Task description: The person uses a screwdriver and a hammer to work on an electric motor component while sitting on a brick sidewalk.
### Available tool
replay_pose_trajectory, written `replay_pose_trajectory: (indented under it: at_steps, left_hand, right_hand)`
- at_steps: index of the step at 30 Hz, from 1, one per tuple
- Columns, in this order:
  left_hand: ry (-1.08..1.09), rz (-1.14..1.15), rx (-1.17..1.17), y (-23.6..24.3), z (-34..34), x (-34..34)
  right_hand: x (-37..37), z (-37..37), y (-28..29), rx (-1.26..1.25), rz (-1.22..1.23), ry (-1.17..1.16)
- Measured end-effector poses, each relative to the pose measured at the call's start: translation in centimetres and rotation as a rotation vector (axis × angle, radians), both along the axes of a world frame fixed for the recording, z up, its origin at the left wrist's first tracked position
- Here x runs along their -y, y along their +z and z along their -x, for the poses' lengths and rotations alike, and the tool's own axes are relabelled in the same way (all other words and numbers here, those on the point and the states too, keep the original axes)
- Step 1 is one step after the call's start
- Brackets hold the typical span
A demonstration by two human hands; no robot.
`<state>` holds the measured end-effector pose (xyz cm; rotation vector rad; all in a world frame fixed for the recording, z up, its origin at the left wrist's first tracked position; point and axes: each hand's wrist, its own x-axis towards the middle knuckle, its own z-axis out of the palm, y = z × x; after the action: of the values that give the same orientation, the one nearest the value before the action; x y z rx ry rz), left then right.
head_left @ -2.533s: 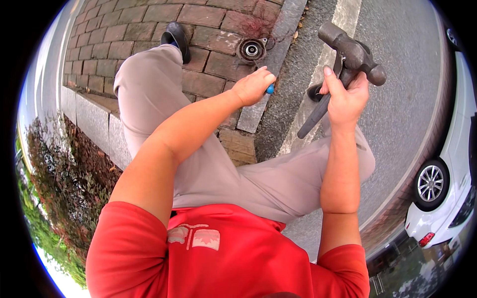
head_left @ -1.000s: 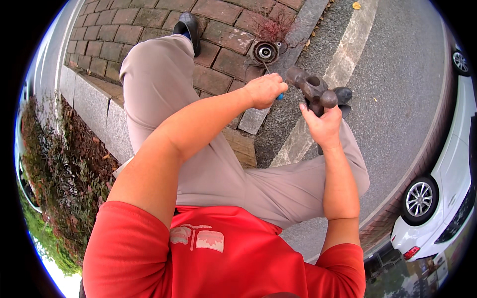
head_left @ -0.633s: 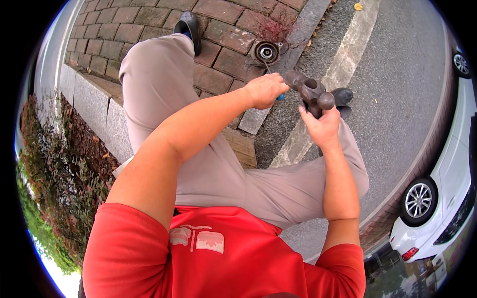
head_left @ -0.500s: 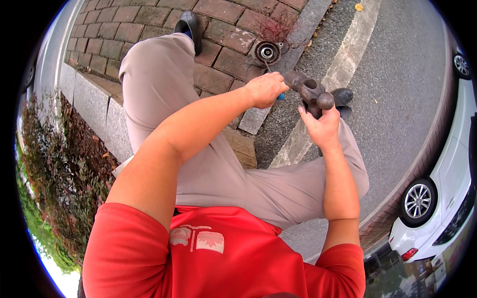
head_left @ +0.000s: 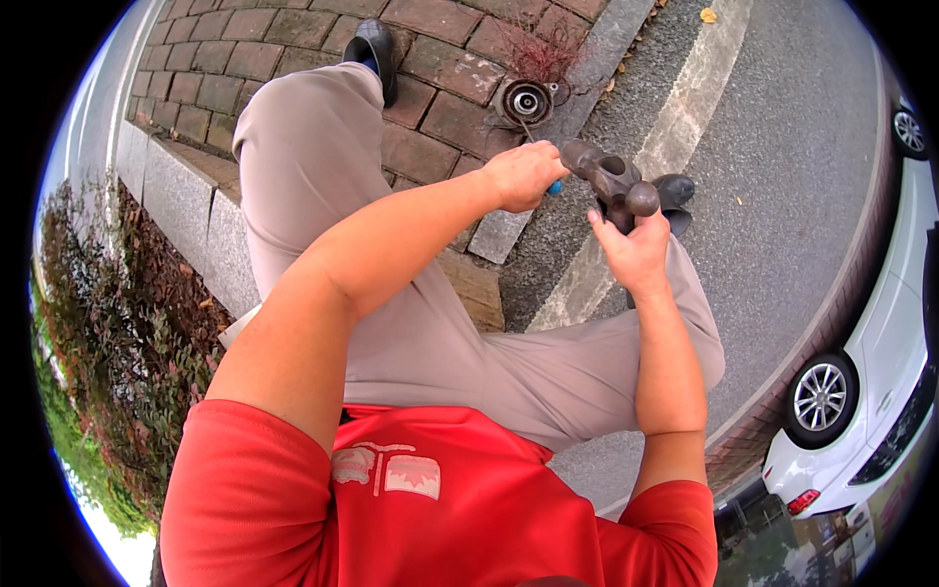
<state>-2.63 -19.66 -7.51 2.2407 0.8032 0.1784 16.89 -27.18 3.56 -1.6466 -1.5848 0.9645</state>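
My left hand (head_left: 521, 176) grips a screwdriver with a blue handle (head_left: 554, 188), its thin shaft reaching toward a round metal part (head_left: 526, 102) that rests on the brick paving beside the stone edging. My right hand (head_left: 636, 249) is closed around a heavy dark ball-peen hammer (head_left: 611, 176), its head close beside the left hand; whether it touches the screwdriver I cannot tell. The hammer's handle is mostly hidden behind my hand. Reddish strands or staining (head_left: 538, 54) lie just past the metal part.
My shoes rest on brick paving (head_left: 440, 68) and asphalt (head_left: 773, 196) either side of the stone edging (head_left: 504, 235). A shrub bed (head_left: 137, 352) borders the left. A white car (head_left: 885, 293) stands at the far right; a yellow leaf (head_left: 707, 15) lies up ahead.
Since 2.5 seconds ago, the hammer has come down and left, beside my left hand, which moved slightly right. The last second shows very little movement.
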Motion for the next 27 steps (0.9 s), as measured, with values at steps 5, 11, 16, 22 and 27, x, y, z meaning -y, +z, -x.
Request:
replay_pose_trajectory:
  at_steps: [5, 11, 16, 22, 27]
  left_hand:
    - [0.033, 0.081, -0.034, 1.6, -0.1, -0.3]
    - [0.113, 0.190, -0.070, 2.4, 0.0, -0.9]
    - [0.131, 0.228, 0.057, 1.9, 0.8, -1.9]
    - [0.150, 0.228, 0.137, 1.4, 0.9, -2.2]
    - [0.139, 0.233, 0.145, 1.4, 1.1, -2.0]
  right_hand:
    - [0.0, 0.0, 0.4, 0.026, 0.022, -0.001]
    - [0.7, -0.9, -1.2, -0.021, 0.023, 0.008]
    - [0.5, -0.2, 0.3, 0.092, 0.086, 0.072]
    - [0.6, 0.0, -0.9, 0.139, 0.131, 0.070]
    - [0.2, 0.1, -1.0, 0.211, 0.171, 0.110]
